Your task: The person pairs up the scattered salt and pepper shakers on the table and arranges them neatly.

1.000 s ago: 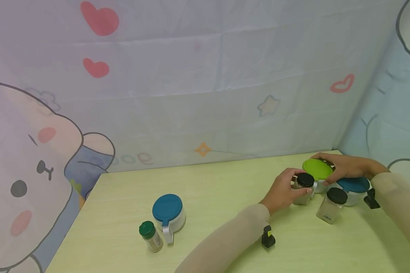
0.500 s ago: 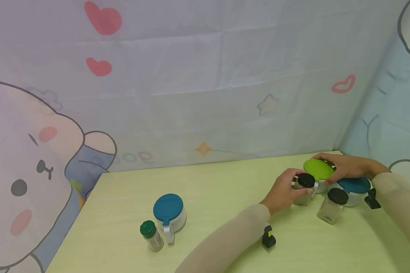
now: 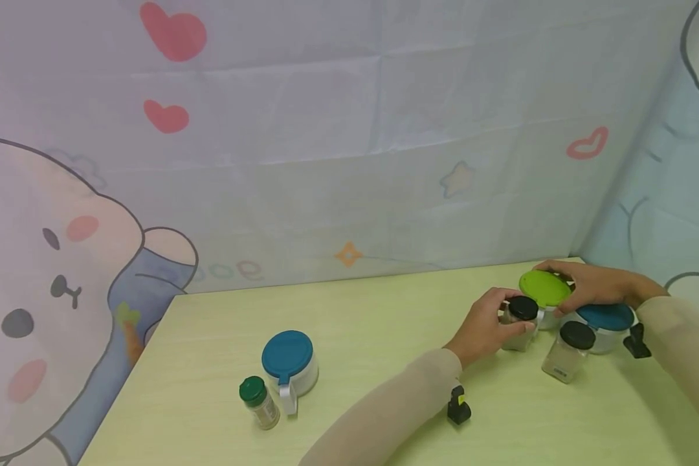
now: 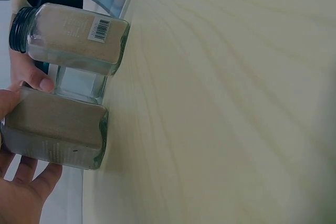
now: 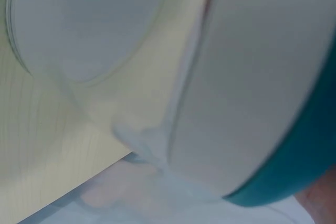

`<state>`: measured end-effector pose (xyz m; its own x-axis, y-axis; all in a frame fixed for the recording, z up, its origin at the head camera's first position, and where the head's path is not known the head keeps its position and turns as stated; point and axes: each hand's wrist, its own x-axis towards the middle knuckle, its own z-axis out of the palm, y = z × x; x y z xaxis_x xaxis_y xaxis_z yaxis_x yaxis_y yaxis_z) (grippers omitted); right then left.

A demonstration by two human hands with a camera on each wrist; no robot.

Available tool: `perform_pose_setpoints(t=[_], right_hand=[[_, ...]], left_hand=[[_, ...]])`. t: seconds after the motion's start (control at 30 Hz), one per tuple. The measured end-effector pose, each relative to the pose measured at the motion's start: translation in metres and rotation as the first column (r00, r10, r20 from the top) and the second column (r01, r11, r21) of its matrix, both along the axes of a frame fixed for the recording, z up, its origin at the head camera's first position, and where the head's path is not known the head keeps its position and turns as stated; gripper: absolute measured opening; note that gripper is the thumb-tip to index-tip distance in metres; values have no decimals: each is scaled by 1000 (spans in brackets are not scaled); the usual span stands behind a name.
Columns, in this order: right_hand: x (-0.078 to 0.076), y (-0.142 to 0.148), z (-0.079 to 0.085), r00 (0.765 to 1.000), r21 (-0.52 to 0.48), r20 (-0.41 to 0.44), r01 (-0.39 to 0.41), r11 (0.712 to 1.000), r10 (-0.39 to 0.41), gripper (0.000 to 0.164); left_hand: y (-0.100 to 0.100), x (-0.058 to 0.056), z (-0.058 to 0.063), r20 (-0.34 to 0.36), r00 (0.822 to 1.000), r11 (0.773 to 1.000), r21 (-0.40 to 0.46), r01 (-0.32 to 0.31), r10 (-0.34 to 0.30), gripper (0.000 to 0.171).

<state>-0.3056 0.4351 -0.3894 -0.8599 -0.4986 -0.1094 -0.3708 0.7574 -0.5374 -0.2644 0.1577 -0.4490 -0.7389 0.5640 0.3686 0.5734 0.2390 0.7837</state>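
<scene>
At the table's right side, my left hand [image 3: 482, 329] grips a square glass jar [image 3: 518, 338] with a black lid, fingers and thumb on opposite sides; the left wrist view shows its tan contents. Just behind it, my right hand [image 3: 599, 285] holds a white container [image 3: 550, 318] with a lime-green lid, thumb and fingers around the lid's edge. A second black-lidded glass jar [image 3: 564, 361], with a barcode label, stands in front of the right hand. Beside it is a blue-lidded white container [image 3: 606, 338], partly under the right hand and filling much of the right wrist view.
Toward the left of the pale wooden table [image 3: 373, 336] stand another blue-lidded white container [image 3: 303, 378] with a handle and a green-capped shaker bottle [image 3: 262, 408]. A printed cloth [image 3: 303, 162] hangs behind the table's back edge, and more cloth hangs at the right.
</scene>
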Motion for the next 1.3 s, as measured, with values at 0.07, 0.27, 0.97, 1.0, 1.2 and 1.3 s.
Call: perform_pose_setpoints(t=[0.07,0.27,0.97,1.0,1.2,1.3], right_hand=[[1,1,0,1000,7,-14,11,1000,-11,80],[2,4,0,999,11,-45,31,999,-31,83],[4,7,-4,994,-22,-82,66,998,-68,79],[4,7,-4,995,-31,-80,65,997,-67,78],[5,4,-1,996,-65,-61,66,996,-70,76],[5,2,1,995,-73,-60,69,995,-73,75]], left_hand=[[0,-1,0,-6,1000,1000,1,0,0,47],[1,-2,-2,-13,1000,1000,5,0,1,47],[-1,-3,-6,-40,999,1000,11,-26,26,44],[-1,-2,-6,-39,999,1000,14,-27,27,44],[-3,-2,-4,-27,999,999,31,-24,25,42],[-4,-2,-4,-22,999,999,31,-26,27,43]])
